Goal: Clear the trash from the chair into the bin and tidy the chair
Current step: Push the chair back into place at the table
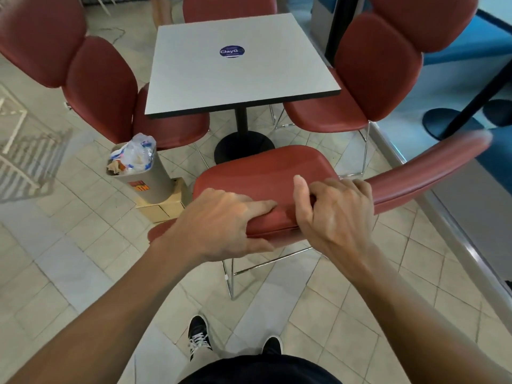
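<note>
Two bare hands are gripping the top edge of the backrest of a red padded chair with a chrome wire frame (pixel 266 173), seen from above by the person standing behind it. Nearest the camera, two black lace-up sneakers (pixel 199 335) are standing on the beige tiled floor (pixel 69 259). The left hand (pixel 219 223) is curling over the backrest edge, its thumb underneath and its index finger lying along the top. The right hand (pixel 329 214) is wrapping its fingers over the same edge just beside the left, with its thumb raised. The chair's seat is showing bare red padding, and it is facing the table.

Left of the chair, a grey plastic bin with an orange sticker (pixel 144 178) is sitting on a small tan cardboard box (pixel 166 207). Crumpled clear plastic bags and paper trash (pixel 133 156) are filling the bin above its rim.

Beyond the chair, a square white table with a black edge and black pedestal base (pixel 238 76) is carrying a round blue sticker (pixel 232 52). More red padded chairs (pixel 371 79) are standing around the table on the left, right and far sides.
</note>
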